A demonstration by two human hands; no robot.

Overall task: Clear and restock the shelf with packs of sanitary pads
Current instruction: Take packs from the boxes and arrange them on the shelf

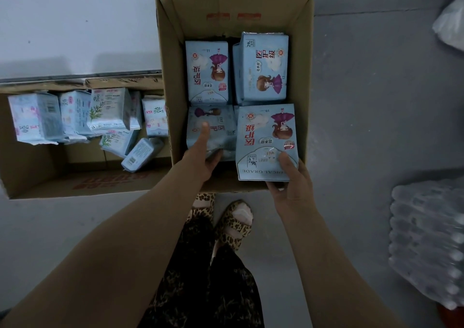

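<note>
A pale-blue plastic pad pack (266,137) is pinched by the right hand (292,184), another pack (216,124) by the left hand (198,162); both lie lengthwise beyond the fingers (275,188).

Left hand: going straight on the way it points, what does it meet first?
The left hand grips the near-left pack in the cardboard box, so that comes first. Straight on, toward the box's far wall, the far-left pack is probably next; relative depth is unclear.
</note>
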